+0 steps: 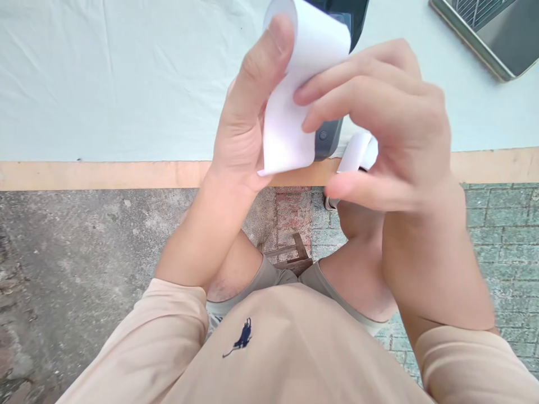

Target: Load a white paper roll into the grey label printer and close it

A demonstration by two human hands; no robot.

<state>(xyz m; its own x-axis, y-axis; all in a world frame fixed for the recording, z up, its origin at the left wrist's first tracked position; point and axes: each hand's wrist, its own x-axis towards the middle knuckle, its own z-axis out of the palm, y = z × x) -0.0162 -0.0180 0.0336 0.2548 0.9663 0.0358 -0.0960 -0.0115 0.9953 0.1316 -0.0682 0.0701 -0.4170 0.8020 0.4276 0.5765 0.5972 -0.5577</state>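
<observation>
A roll of white paper [318, 47] is gripped in my left hand [252, 95], its thumb pressed against the roll's end. The loose end of the strip hangs down in front of my palm. My right hand [400, 123] is open, thumb well apart from its curved fingers, with two fingertips at the hanging paper; whether they touch it I cannot tell. Behind the paper stands a dark grey device [328, 140] with a round power button, mostly hidden. Partly covered by my right hand, a curled piece of white paper [356, 151] shows at the table's edge.
A pale cloth covers the table [126, 84], whose front edge [105, 175] is light wood. At the far right lies a metal tray [474, 47] with a wire rack. Below the table are my legs and a wooden stool [290, 252] on paved ground.
</observation>
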